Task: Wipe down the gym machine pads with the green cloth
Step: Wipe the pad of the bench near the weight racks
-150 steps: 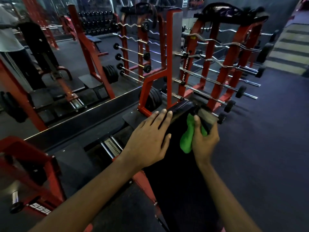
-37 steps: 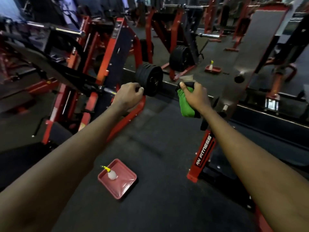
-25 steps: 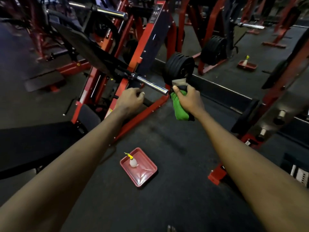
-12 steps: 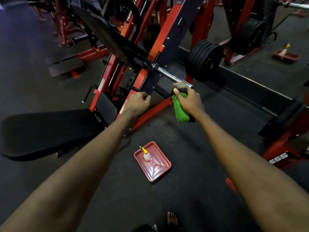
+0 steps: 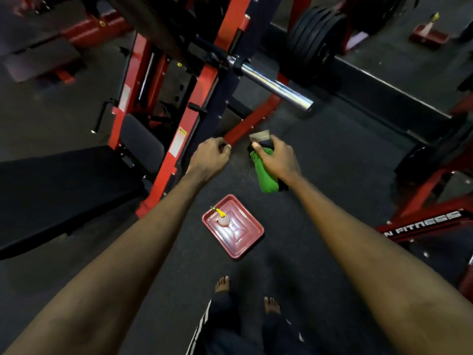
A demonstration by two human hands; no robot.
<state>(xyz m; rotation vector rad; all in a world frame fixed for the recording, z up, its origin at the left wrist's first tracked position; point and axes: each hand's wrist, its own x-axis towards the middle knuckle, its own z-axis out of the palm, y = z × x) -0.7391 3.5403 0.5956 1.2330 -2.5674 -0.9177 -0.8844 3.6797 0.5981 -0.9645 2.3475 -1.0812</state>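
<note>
My right hand (image 5: 277, 156) grips the bunched green cloth (image 5: 265, 172) together with a dark object that has a pale tab sticking out above the thumb. The cloth hangs below my palm, in the air over the floor. My left hand (image 5: 210, 156) is held out beside it, fingers curled, holding nothing. A long black bench pad (image 5: 58, 190) lies at the left, with a smaller black pad (image 5: 142, 143) at its far end against the red machine frame (image 5: 176, 139). Both hands are off the pads.
A red tray (image 5: 239, 239) with a small yellow-capped bottle (image 5: 222, 217) sits on the dark floor below my hands. A chrome bar end (image 5: 279, 88) juts out above, black weight plates (image 5: 311, 42) behind it. Another red frame (image 5: 425, 222) stands right. My bare feet (image 5: 222, 284) show below.
The view has tilted down and both hands have dropped lower, away from the chrome bar. The tray and my feet now sit more centrally. My right hand still holds the cloth.
</note>
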